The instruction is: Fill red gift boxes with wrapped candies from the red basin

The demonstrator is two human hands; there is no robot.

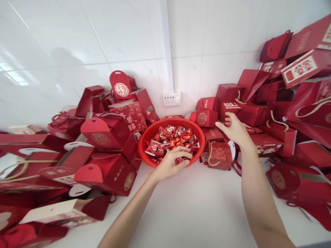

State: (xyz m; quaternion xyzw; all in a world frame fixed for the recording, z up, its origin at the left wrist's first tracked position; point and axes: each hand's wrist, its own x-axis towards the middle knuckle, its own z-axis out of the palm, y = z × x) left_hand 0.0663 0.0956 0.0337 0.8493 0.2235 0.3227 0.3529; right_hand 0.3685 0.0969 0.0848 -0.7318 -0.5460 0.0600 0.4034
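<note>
My left hand [172, 162] hangs over the front rim of a round red plastic basin [143, 156], its fingers stretched out above the candies. Inside the basin lie many small red-wrapped candies [178, 136]. I see nothing held in that hand. My right hand [234, 129] is raised to the right of the basin, fingers apart, nothing in it. Below and beside it are red gift boxes, among them a small box with a rope handle [219, 155] and one with a round gold emblem [206, 118].
Red gift boxes are heaped on the left [108, 172] and on the right [274, 113], some with rope handles. A white tabletop [193, 206] lies in front of the basin. On the tiled wall [134, 31] behind is a power socket [171, 99] under a vertical white conduit [167, 44].
</note>
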